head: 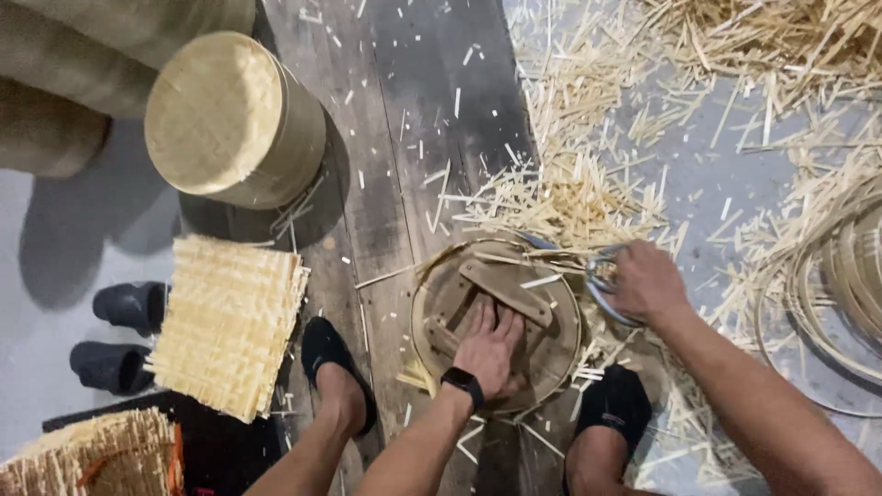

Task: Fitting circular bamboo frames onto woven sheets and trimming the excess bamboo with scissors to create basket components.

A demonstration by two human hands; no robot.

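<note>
Bare forearms reach up from the lower frame: the left hand (pixel 489 349), fingers spread, is pressed flat on a round woven bamboo tray with wooden crossbars (pixel 432 312) at centre, while grey metal shears (pixel 602 280) are gripped in the closed right hand (pixel 648 283), above a dark plank floor (pixel 395 119) littered with pale bamboo offcuts (pixel 570 197).

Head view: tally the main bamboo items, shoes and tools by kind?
Round woven lids: 1
Square woven mats: 2
Round frame under left hand: 1
Scissors in right hand: 1
Loose dark shoes: 2
Total: 7
</note>
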